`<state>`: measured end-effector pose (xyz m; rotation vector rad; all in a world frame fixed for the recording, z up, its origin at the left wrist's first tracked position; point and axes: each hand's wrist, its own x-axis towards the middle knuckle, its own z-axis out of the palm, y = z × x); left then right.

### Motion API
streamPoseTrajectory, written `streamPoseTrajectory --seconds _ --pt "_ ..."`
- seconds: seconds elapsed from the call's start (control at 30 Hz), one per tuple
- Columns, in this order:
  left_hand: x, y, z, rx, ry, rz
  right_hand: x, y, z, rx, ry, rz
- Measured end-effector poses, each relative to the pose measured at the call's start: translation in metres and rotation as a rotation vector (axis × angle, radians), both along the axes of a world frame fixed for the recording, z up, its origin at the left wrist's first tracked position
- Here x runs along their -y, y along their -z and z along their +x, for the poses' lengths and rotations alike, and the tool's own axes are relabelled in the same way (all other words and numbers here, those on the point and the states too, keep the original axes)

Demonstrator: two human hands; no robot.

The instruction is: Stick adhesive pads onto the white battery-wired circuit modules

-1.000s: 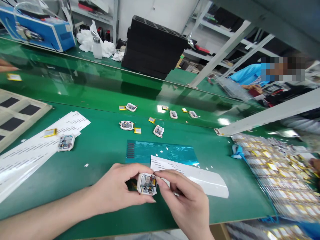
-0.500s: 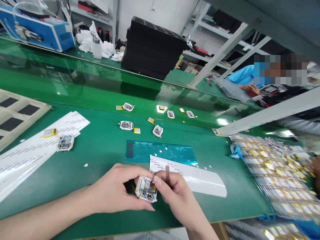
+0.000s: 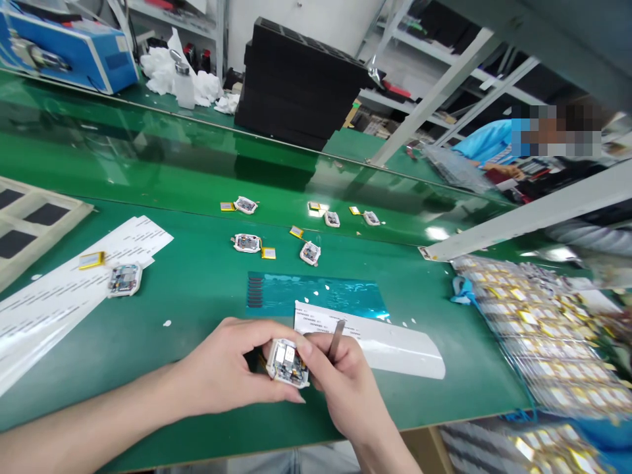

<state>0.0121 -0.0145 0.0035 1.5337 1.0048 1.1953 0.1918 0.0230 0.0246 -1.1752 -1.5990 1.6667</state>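
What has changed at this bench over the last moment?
A slim metal tool in the right hand, hidden at first, now pokes up between the fingers, leaning right. The left hand keeps gripping a white-framed circuit module, turned slightly. The other modules on the green bench stayed put.

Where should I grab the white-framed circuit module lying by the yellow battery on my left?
Best pinch the module by opposite edges of its white frame, coming straight down from above. It lies flat with the board facing up and exposed, and the frame runs around it, so your fingers can likely stay off the components.
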Motion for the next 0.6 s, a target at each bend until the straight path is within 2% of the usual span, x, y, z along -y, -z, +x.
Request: streamPoseTrajectory --seconds 0.17,0.4,0.6 --pt "0.001 0.001 0.000 0.098 0.004 -0.066 0.007 0.007 0.007 -0.005 0.066 0.002" --pt "0.001 0.001 0.000 0.212 0.048 -0.140 0.008 0.006 0.009 0.033 0.091 -0.100" --pt "0.000 0.002 0.000 0.161 0.023 -0.090 0.006 0.010 0.008 0.027 0.093 -0.118"
